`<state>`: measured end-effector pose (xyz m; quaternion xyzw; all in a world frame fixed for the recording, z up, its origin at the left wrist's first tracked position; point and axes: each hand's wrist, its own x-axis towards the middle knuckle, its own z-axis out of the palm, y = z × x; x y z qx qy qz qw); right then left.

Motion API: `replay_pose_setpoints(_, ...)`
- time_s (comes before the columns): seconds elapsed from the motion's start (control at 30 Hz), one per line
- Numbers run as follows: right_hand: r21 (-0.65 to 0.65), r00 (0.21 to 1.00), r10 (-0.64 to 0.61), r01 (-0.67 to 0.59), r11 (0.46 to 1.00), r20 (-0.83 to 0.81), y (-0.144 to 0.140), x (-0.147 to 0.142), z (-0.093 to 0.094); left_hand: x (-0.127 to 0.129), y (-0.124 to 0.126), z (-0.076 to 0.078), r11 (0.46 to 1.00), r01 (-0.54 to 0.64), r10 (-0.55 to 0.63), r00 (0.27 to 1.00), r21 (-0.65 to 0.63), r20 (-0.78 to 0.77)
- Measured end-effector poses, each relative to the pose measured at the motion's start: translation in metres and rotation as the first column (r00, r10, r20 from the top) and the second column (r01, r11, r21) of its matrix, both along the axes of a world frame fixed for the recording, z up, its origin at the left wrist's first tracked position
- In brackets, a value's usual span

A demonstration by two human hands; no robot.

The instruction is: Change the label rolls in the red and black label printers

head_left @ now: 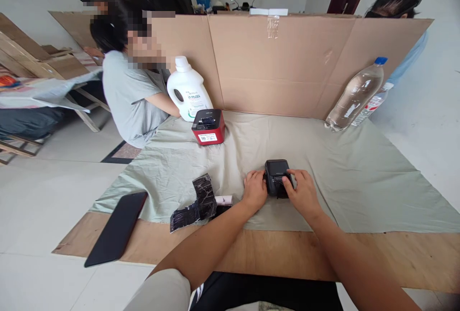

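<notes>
Black handheld device: located on the cloth, near the middle of the table, between the person's two hands. Left hand lies against its left side, fingers gently bent; right hand has thumb and forefinger apart, both touching its right front portion. Whether either set of fingers is closed firmly cannot be told. Judged by appearance, the casing is stiff, fairly light and somewhat smooth; the top panel looks the more fragile part, so hold is best taken low on the opposite side walls. Edges: the near cloth hem and bare wood strip lie toward the person; the cardboard panel bounds the far side. Room for sideways movement is wider to the right; leftward, the crumpled black strip and white roll lie near the left hand.
</notes>
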<state>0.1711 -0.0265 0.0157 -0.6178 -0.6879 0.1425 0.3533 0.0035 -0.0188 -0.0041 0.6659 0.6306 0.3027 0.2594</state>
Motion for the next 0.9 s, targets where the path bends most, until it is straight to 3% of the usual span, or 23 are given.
replay_pose_setpoints(0.17,-0.149,0.977,-0.056,0.025,0.988,-0.207,0.026,0.006,-0.028,0.001,0.000,-0.001,1.000,-0.024,0.025,0.995,-0.012,0.092)
replay_pose_setpoints(0.4,-0.088,0.975,-0.057,0.039,0.995,-0.214,0.022,-0.002,-0.041,-0.005,0.007,-0.004,0.999,-0.041,0.042,0.978,-0.007,0.206)
replay_pose_setpoints(0.53,0.055,0.988,0.022,-0.013,0.998,-0.156,0.020,-0.005,-0.046,-0.012,0.021,-0.005,0.977,-0.066,0.160,0.856,-0.203,0.491)
replay_pose_setpoints(0.67,0.061,0.984,0.106,-0.098,0.993,-0.144,0.018,-0.008,-0.050,-0.016,0.039,-0.001,0.905,0.126,0.208,0.704,-0.407,0.679)
replay_pose_setpoints(0.77,0.053,0.977,0.130,-0.123,0.991,-0.166,0.018,-0.008,-0.051,-0.017,0.048,0.003,0.859,0.284,0.174,0.622,-0.427,0.763)
replay_pose_setpoints(0.9,0.067,0.971,0.154,-0.144,0.987,-0.183,0.020,-0.008,-0.054,-0.018,0.052,0.006,0.852,0.326,0.188,0.539,-0.409,0.821)
